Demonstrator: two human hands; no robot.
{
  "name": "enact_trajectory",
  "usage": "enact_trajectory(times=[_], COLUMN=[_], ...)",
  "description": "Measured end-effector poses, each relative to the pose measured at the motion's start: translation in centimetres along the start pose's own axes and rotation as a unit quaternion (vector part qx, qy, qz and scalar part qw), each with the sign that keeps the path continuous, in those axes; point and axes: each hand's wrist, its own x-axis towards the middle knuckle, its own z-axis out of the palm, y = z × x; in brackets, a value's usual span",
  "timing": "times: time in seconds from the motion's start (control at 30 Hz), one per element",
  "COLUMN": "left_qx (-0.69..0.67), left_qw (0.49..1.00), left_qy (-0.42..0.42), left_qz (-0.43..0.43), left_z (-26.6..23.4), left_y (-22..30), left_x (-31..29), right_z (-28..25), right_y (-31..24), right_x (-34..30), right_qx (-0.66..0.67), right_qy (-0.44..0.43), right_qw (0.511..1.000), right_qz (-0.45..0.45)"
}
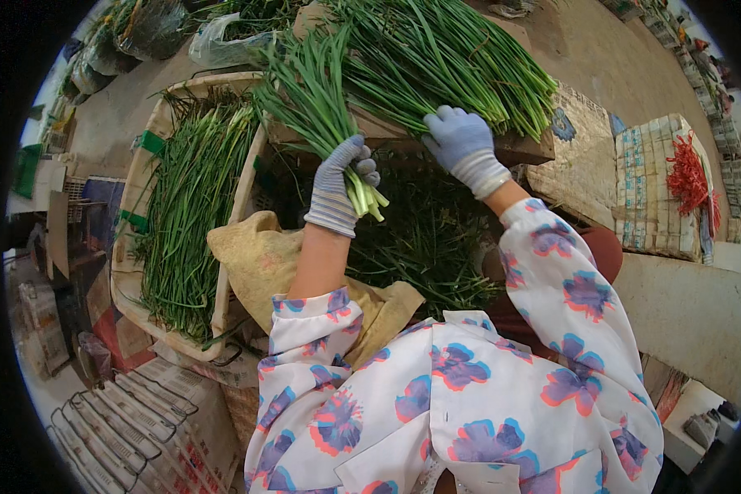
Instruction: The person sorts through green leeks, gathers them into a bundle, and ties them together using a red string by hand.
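Observation:
In my left hand [343,185], gloved in blue and white stripes, is a bunch of garlic chives [311,107]. The fingers wrap round it low down, so the pale cut ends stick out below the fist and the green leaves fan up and away. A big heap of garlic chives [445,62] lies on a wooden board [510,148] in front of me. At the heap's near edge my right hand [461,142], in a matching glove, has its fingers bent and closed on some stalks; the fingertips are partly hidden among the leaves.
A cream plastic crate [237,193] on the left holds more chives [191,214]. Below my hands lies a dark tangle of loose leaves [428,239], beside a tan cloth [263,255]. Red ties [690,177] rest on a wrapped block [646,185] at right. Wire handles [115,420] stand lower left.

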Motion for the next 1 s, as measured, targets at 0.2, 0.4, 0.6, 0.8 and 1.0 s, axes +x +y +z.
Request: enact_trajectory(times=[0.2, 0.4, 0.6, 0.8, 1.0], left_qx=[0.016, -0.009, 0.037, 0.162, 0.172], left_qw=[0.998, 0.998, 0.998, 0.970, 0.971], left_qy=[0.036, 0.030, 0.045, 0.179, 0.169], left_qz=[0.054, 0.059, 0.029, -0.001, 0.000], left_z=[-0.7, 0.4, -0.7, -1.8, -2.4], left_y=[0.3, 0.2, -0.5, -2.0, -1.9], left_x=[-0.2, -0.2, 1.1, 2.8, 4.4], right_z=[-1.0, 3.4, 3.6, 1.6, -4.1], right_y=[-0.9, 1.0, -3.6, -4.3, -5.0], right_x=[-0.3, -9.0, -5.5, -9.0, -12.0], right_qx=[0.087, 0.378, 0.712, 0.601, 0.516], right_qy=[0.092, -0.033, -0.024, -0.106, -0.191], right_qw=[0.990, 0.873, 0.550, 0.752, 0.834], right_qz=[-0.060, 0.306, 0.435, 0.248, 0.051])
